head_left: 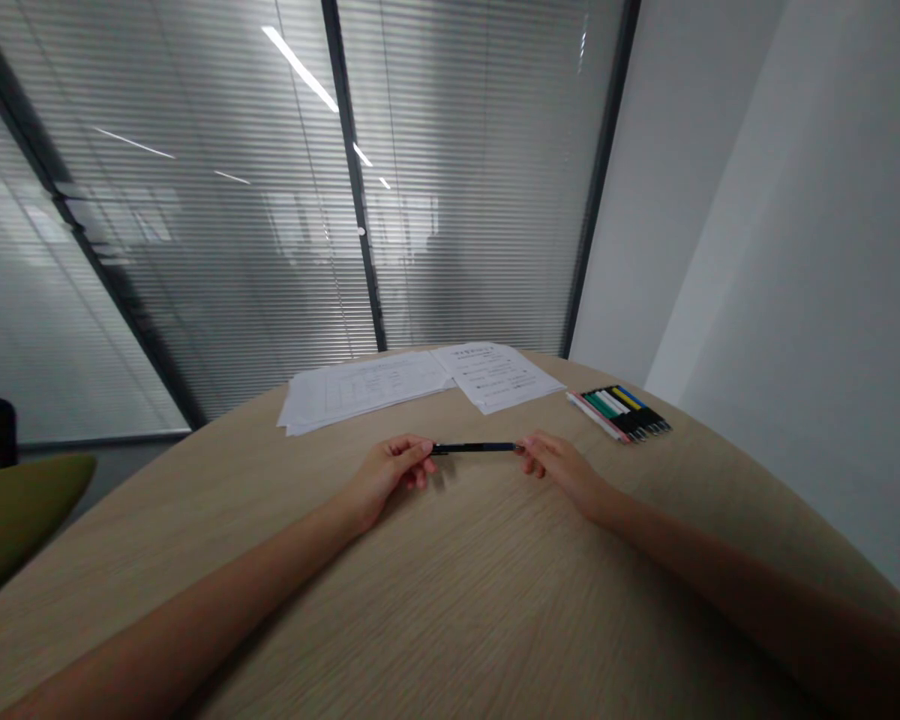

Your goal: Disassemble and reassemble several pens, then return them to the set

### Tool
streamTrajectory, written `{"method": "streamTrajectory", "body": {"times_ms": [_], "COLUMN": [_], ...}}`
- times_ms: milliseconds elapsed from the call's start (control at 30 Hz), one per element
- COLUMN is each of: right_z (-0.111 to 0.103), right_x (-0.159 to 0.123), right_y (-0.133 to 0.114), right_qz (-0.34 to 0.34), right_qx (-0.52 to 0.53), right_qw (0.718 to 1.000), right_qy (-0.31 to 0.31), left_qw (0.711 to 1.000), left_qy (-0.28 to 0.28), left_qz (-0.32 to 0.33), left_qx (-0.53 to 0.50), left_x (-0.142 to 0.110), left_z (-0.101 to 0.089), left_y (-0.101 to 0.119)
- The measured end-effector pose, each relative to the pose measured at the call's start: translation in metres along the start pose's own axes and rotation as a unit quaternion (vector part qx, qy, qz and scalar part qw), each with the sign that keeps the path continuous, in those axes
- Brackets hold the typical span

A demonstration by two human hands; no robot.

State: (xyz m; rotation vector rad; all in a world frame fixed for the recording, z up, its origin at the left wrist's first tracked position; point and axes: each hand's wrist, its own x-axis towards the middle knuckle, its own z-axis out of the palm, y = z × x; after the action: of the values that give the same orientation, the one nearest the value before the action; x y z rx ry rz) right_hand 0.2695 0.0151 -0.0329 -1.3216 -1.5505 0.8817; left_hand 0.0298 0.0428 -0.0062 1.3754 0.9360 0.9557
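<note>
A dark pen [476,447] is stretched level between my two hands, just above the wooden table [450,600]. My left hand [396,467] pinches its left end, where a clip seems to show, between thumb and fingers. At the other end, my right hand [559,467] grips the tip with thumb and forefinger. The pen's two ends are covered by my fingertips. To the right of my right hand lies a row of several pens [619,413], with black, white, green, yellow and blue parts, side by side on the table.
Behind my hands, a stack of printed sheets [367,390] lies at the far edge, overlapped by another printed sheet [499,375]. A green chair [22,510] stands at the left. Beyond the table are glass panels with blinds [472,200] and a white wall [817,280].
</note>
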Motion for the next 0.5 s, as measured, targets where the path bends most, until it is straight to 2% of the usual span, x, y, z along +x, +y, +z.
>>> {"method": "streamTrajectory", "body": {"times_ms": [167,400,500], "right_z": [0.0001,0.0022,0.0017], "right_x": [0.0010,-0.0001,0.0007], "right_y": [0.0035,-0.0056,-0.0024], "right_qz": [-0.006,0.005,-0.001], "right_qx": [-0.029,0.050,0.029], "right_qw": [1.000,0.999,1.000], "right_qy": [0.005,0.013,0.009], "left_qw": [1.000,1.000,1.000], "left_qy": [0.005,0.012,0.010], "left_qz": [-0.003,-0.001,0.000], "left_qx": [0.003,0.000,0.002], "left_x": [0.0002,0.0001,-0.0006], "left_z": [0.0012,0.0020,0.0025], "left_y": [0.0005,0.0003,0.0015]}}
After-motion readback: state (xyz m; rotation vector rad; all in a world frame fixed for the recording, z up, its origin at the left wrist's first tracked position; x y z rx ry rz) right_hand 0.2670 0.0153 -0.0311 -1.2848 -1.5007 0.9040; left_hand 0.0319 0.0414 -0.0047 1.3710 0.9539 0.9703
